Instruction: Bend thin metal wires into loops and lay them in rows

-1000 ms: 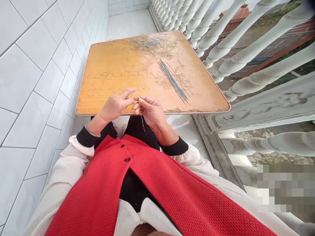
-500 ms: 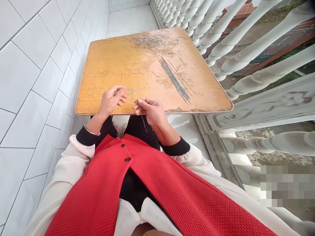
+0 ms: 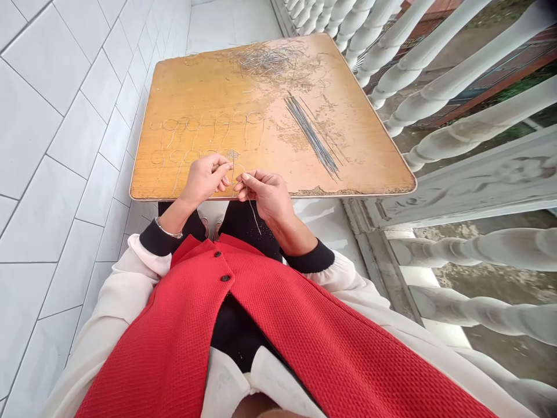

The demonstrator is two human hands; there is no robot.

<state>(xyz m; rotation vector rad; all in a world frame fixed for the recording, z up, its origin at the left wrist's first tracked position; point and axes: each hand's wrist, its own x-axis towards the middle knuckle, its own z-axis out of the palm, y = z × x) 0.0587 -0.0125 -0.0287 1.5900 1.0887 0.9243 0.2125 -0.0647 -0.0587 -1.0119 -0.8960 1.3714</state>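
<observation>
My left hand [image 3: 204, 180] and my right hand [image 3: 263, 194] sit close together over the near edge of an orange wooden tabletop [image 3: 195, 93]. The right fingers pinch a thin wire [image 3: 253, 212], which hangs down past the table edge. The curled left fingers are right next to that wire, but I cannot tell whether they grip anything. Two rows of looped wire pieces [image 3: 204, 125] lie just beyond the hands. Farther off are a bundle of straight wires [image 3: 311, 133] and a tangled heap of wire [image 3: 270, 61].
A white tiled wall [image 3: 65, 174] runs along the left side. White balusters [image 3: 435, 75] and a railing stand to the right of the table. A tiled floor [image 3: 230, 29] extends beyond its far edge.
My left hand has moved back right and its fingers have curled in, closer to the right hand. The right hand stays nearly still. The table appears slightly higher in view.
</observation>
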